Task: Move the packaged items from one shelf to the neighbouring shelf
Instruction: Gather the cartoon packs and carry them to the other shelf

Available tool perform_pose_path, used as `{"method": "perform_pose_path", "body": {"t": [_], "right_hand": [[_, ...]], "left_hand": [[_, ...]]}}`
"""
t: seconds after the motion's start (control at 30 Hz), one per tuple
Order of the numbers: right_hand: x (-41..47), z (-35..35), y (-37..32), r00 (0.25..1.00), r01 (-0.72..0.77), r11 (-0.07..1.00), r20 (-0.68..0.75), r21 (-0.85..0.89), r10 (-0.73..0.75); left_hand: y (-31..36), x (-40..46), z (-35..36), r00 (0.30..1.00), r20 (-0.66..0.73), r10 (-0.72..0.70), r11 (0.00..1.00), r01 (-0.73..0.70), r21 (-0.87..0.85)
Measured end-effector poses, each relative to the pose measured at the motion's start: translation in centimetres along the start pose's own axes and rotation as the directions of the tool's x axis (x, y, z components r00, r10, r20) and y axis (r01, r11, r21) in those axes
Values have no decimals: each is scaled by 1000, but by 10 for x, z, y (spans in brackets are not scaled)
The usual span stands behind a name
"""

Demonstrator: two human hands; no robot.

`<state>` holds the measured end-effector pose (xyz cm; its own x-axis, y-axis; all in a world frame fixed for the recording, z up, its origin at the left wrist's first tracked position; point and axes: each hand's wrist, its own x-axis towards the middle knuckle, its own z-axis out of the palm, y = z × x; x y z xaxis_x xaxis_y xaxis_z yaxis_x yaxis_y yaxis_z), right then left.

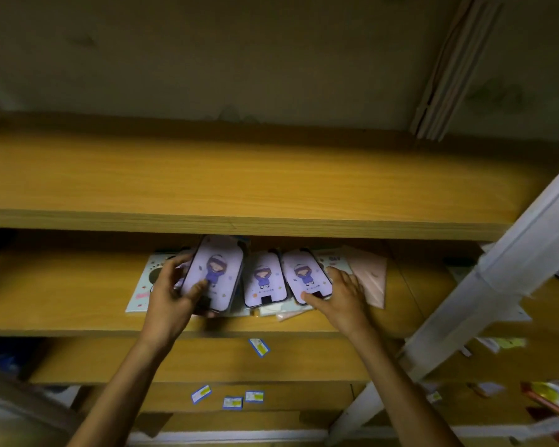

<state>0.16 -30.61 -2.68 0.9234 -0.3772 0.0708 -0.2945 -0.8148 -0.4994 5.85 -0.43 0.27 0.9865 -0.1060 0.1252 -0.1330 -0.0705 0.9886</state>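
Nearest, on the lower wooden boards, lie a few small blue-and-white paper labels [259, 347], loose and apart from one another. Above them the middle wooden shelf [78, 304] carries the packaged items: three lilac phone cases printed with a cartoon girl, lying on flat pale printed packets [142, 295].

The left hand [170, 300] grips the left lilac case [215, 272] at its near end, thumb curled across the printed face and the other fingers wrapped round its left edge; the case is tilted, its far end raised toward the underside of the shelf above. The right hand [342, 293] rests on the right lilac case [307, 274] with fingers loosely spread, the forefinger lying along the near edge; whether it has any hold underneath cannot be told. The middle lilac case [264, 279] lies untouched between them, just beside both.

To lift well, the right hand probably should slide its fingertips under the case's near edge before pulling, so the packets beneath do not drag out. The left case likely needs lowering a little to clear the board above. Farther off, the upper wooden shelf [239, 175] lies bare where visible, possibly the destination, with a white angled post [510, 269] at right.
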Motion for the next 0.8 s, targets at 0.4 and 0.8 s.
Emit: {"method": "perform_pose_path", "body": {"t": [0.4, 0.8], "right_hand": [[10, -12, 14, 989, -113, 988, 104, 105, 102], [9, -16, 28, 970, -208, 931, 190, 302, 155]], "left_hand": [[6, -16, 33, 1000, 3, -24, 999, 24, -23], [6, -23, 46, 999, -31, -20, 1000, 20, 17]]}}
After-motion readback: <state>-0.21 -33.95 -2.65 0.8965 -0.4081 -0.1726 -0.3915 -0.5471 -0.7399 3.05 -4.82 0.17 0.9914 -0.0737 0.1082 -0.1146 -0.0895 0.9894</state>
